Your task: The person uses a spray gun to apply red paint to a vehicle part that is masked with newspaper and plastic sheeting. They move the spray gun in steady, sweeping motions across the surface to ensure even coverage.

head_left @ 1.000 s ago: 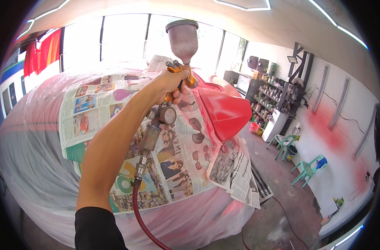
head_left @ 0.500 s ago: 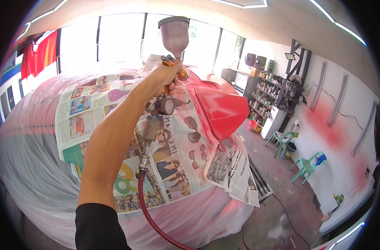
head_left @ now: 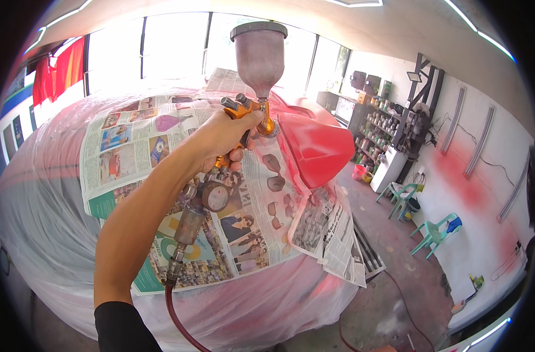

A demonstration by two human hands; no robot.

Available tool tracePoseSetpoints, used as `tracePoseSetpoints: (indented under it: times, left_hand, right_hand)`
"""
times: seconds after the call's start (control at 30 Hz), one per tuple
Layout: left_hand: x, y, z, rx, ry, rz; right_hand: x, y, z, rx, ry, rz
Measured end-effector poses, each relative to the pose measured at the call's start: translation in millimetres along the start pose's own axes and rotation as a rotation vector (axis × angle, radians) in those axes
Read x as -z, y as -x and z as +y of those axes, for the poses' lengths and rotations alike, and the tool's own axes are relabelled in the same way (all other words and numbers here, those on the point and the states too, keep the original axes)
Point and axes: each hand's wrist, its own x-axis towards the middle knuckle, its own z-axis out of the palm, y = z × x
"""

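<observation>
My left hand (head_left: 226, 132) is closed around an orange spray gun (head_left: 265, 122) with an upright, grey-coated cup (head_left: 260, 58) on top. Below my fingers hang a gauge (head_left: 215, 196), a cylindrical inline fitting (head_left: 189, 226) and a dark red hose (head_left: 179, 320). The gun's front is close, in this view, to a glossy red, rounded panel (head_left: 314, 149); whether it touches cannot be seen. Newspaper sheets (head_left: 261, 234) surround the panel over plastic sheeting (head_left: 50, 234). A small skin-coloured bit at the lower right edge may be my right hand (head_left: 386, 348), too little to read.
Shelves of cans (head_left: 377, 132), red and yellow buckets (head_left: 359, 171) and two green chairs (head_left: 432, 234) line the right side by a paint-marked wall (head_left: 466, 188). A thin hose (head_left: 408, 305) crosses the floor. Dark slats (head_left: 373, 258) jut out beside the covered body.
My left forearm and the hose have swung leftward. The gun and cup appear larger, nearer me, with the hand slightly lower. The small skin-coloured bit has appeared at the lower right edge.
</observation>
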Motion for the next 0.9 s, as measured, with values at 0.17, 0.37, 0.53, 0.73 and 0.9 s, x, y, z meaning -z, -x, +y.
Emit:
tracePoseSetpoints:
  times: [0.17, 0.37, 0.53, 0.73, 0.9]
  left_hand:
    - [1, 10, -2, -0.007, -0.02, -0.02]
    - [0, -15, 8, -0.033, -0.06, 0.101]
    - [7, -52, 19, -0.078, -0.067, 0.222]
    - [4, -64, 26, -0.094, -0.034, 0.285]
    - [-9, -43, 11, -0.055, -0.053, 0.234]
  right_hand:
    - [-6, 3, 4, 0.005, -0.24, 0.099]
    - [-2, -2, 27, 0.034, -0.167, 0.083]
    - [-1, 6, 13, 0.059, -0.033, 0.061]
    - [-4, 16, 40, -0.004, -0.062, 0.189]
    - [-1, 17, 36, 0.093, -0.016, 0.165]
